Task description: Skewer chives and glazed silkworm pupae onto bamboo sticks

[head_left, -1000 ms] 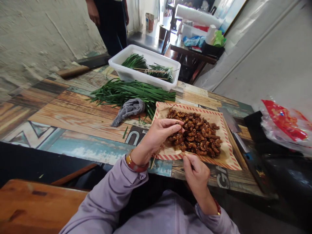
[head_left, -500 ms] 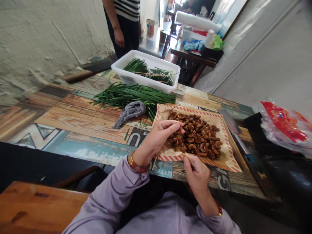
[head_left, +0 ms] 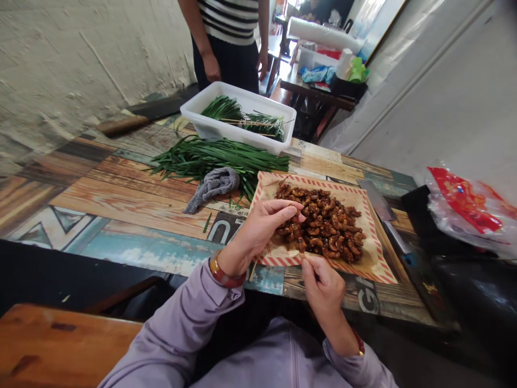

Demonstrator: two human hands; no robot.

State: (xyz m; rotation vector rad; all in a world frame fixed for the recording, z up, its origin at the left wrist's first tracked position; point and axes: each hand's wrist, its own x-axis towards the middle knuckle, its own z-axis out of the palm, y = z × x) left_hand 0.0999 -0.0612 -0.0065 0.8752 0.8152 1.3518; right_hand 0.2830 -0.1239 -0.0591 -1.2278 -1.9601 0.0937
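Observation:
Brown, glossy, curled pieces of food [head_left: 331,226] lie heaped on a tray lined with red-striped paper [head_left: 377,253]. Over the near left part of the heap, my left hand [head_left: 269,221] is closed, thumb and fingertips pinched together; what they hold is too small to make out. My right hand [head_left: 325,283] is closed at the tray's near edge, pinching the end of a thin wooden skewer that points up toward the food. Brown pieces sit just beyond those fingertips. Another thin stick [head_left: 253,268] pokes out below my left wrist.
Long green chives [head_left: 218,156] and a grey cloth [head_left: 214,187] lie left of the tray. Behind stands a white plastic tub [head_left: 238,133] with cut chives and sticks. A cleaver [head_left: 390,221] lies at right, a wooden-handled knife [head_left: 125,125] far left. Across the table stands a person [head_left: 228,43].
The person across the table has moved to the right, and both their hands now show. My view has shifted slightly; my hands keep nearly the same pose over the tray.

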